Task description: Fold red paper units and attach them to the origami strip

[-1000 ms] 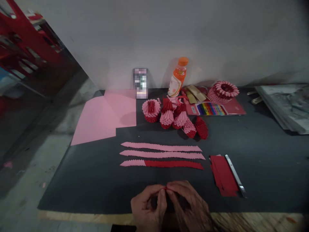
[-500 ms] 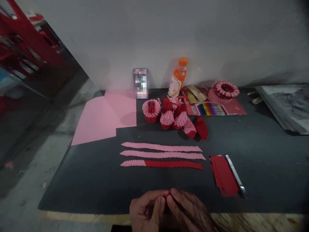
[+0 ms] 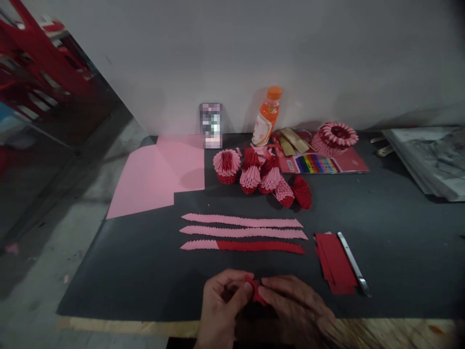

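A small folded red paper piece [image 3: 257,292] is pinched between both hands near the table's front edge. My left hand [image 3: 225,303] grips its left side with thumb and fingers, and my right hand [image 3: 294,300] holds its right side. Beyond them lie three zigzag folded strips: a pink one [image 3: 240,221], another pink one [image 3: 243,233] and a pink-and-red one [image 3: 254,246]. To the right is a stack of red paper slips [image 3: 337,264] beside a silver metal cutter-like tool [image 3: 354,264].
Pink sheets [image 3: 156,174] lie at the left. Behind the strips are several pink-and-red folded paper pieces [image 3: 250,172], a phone [image 3: 211,126], an orange drink bottle [image 3: 267,116], a round paper ring [image 3: 334,138] and a colourful pack [image 3: 319,165]. Plastic-wrapped sheets [image 3: 432,160] sit far right.
Both hands have risen slightly from the front edge and their fingertips have moved a little apart. More of the red paper shows between them.
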Motion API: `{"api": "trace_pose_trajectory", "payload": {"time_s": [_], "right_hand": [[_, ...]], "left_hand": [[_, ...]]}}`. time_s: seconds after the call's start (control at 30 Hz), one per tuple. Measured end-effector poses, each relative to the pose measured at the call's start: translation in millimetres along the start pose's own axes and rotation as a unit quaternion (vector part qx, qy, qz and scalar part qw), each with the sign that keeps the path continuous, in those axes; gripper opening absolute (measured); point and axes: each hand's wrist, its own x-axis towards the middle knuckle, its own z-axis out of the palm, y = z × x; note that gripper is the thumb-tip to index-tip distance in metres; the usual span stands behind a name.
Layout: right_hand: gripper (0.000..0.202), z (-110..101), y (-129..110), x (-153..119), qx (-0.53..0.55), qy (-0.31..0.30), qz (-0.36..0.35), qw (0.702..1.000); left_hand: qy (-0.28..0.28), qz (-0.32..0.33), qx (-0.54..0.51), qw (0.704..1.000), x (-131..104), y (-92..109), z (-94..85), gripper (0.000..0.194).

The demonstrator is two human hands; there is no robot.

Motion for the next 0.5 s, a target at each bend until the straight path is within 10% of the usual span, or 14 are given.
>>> {"api": "trace_pose_trajectory", "payload": {"time_s": [0.17, 0.5], "right_hand": [[0.032, 1, 3, -10, -0.013, 0.009, 0.021, 1.000], [0.018, 7, -2, -4, 0.054, -0.030, 0.140, 0.988]], "left_hand": [[-0.062, 0.106, 0.116, 0.986, -4, 4, -0.9, 0.039], [0.005, 0.291, 0.192, 0.937, -8, -11, -0.7, 0.010]]}}
